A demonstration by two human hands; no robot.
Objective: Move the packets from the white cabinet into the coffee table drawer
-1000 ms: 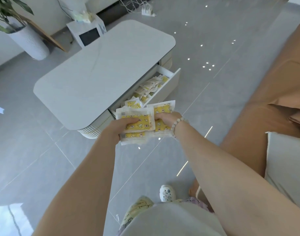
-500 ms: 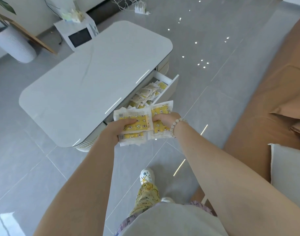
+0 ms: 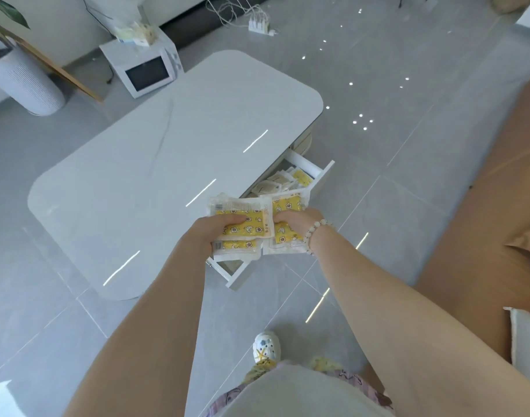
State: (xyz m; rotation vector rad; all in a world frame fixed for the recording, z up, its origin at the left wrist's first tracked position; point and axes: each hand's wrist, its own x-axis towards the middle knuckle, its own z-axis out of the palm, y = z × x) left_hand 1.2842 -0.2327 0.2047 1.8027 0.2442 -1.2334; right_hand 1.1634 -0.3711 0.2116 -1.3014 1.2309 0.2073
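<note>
head view: both hands out in front, over the near half of the open drawer
left hand [image 3: 215, 233]: closed round the left stack of packets [image 3: 242, 210], thumb lying across the yellow printed face, fingers hidden underneath
right hand [image 3: 296, 219]: gripping the right stack of packets [image 3: 287, 204] the same way, thumb on top; bead bracelet [image 3: 316, 231] on the wrist
stacks: side by side and touching, the left stack's top packet overlaps the right stack's inner edge; clear wrappers, yellow cartoon print
stacks vs hands: the packets fan away from the palms toward the table, and their lower edges stick out below both hands
drawer [image 3: 322, 179]: white, pulled out of the coffee table [image 3: 152, 176] on its sofa side, directly beneath the hands
loose packets [image 3: 277, 183]: piled in the drawer's far end, just beyond the held stacks; the near end is mostly hidden by hands and stacks
height above drawer: cannot tell
floor: grey tiles; one white shoe [image 3: 266, 346] near the bottom
far side: white microwave [image 3: 149, 72] on the floor by the table, ribbed white planter [image 3: 25, 82] to its left, power strip [image 3: 259, 25] with cables further back
right edge: tan sofa [image 3: 483, 206]
</note>
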